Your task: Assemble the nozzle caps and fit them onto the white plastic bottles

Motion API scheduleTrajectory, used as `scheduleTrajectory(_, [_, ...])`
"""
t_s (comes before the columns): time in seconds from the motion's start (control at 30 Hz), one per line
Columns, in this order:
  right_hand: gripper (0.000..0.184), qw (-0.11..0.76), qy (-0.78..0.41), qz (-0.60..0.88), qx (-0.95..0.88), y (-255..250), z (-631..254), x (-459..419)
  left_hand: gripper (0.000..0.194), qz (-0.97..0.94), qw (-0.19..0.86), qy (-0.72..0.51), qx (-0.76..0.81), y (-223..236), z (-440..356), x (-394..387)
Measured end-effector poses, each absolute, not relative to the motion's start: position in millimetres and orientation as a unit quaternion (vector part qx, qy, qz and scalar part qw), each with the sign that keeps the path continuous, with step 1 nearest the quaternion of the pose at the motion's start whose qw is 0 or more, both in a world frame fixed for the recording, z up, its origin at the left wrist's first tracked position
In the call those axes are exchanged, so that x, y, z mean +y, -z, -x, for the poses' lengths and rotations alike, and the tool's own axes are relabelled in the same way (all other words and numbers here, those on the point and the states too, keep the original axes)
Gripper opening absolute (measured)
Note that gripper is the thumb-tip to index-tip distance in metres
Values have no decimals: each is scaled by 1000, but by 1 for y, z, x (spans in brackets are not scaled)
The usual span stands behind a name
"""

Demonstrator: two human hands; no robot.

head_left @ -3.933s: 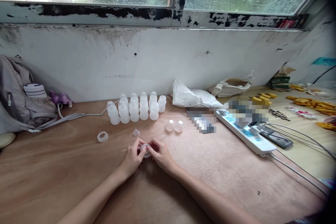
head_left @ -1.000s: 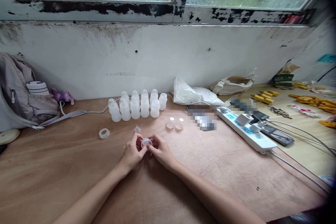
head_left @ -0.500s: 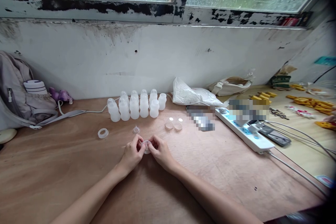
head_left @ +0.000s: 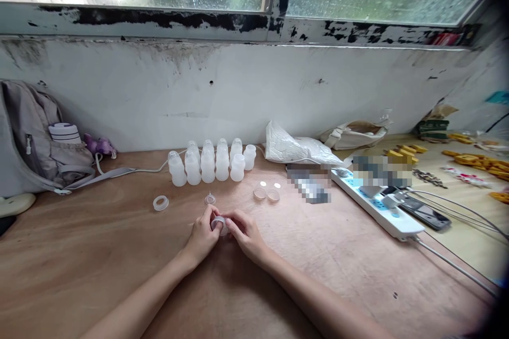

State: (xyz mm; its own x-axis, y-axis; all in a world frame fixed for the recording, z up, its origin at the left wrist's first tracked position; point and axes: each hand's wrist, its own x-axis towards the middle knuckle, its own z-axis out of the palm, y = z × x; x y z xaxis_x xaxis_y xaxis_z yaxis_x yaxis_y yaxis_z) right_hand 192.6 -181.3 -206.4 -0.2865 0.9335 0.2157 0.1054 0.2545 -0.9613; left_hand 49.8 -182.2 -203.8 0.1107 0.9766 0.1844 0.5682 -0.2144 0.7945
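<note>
Spanning the whole lower view, the wooden table [head_left: 358,275] is carrying everything, with the grey backpack [head_left: 32,137] sitting far left against the wall and a white power strip [head_left: 377,206] lying at right with cables running off. The cluster of translucent bottles [head_left: 210,164] is standing near the wall, well behind the hands. Left hand [head_left: 202,235] and right hand [head_left: 246,233] are both pinching one small clear ring part [head_left: 219,223], fingertips closed on it from either side, holding it just above the table at centre. A loose clear ring [head_left: 160,203] is lying to the left, a tiny clear valve piece [head_left: 210,199] is sitting just behind the hands, and two small round caps [head_left: 266,194] are resting side by side to the right. Compared with a second ago, the part is looking tucked deeper between the fingers, with less of its face showing, so the hands are likely still pressing or seating something into it. Versus the earliest frame, the grip is hardly differing; loose pieces are staying put, and only the camera is shifting slightly.
</note>
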Motion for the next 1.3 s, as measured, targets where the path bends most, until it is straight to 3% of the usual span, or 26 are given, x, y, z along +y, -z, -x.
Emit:
scheduleTrajectory(0.2, [38,505,-610,380,-478,211,-189,-173,10,-655,340,-408,538,210,-47,-177])
scheduleTrajectory(0.4, [26,453,-645,369,-492,213,-192,-168,14,-637,413,-425,493,212,-47,-174])
scheduleTrajectory(0.73, [25,496,-633,361,-473,219,-193,-166,15,-603,506,-445,427,219,-47,-170])
scheduleTrajectory(1.0, [26,505,-635,372,-451,222,-193,-161,31,-505,585,-478,417,210,-45,-171])
scheduleTrajectory(1.3, [28,519,-580,404,-480,222,-189,-156,31,-539,528,-498,428,210,-46,-171])
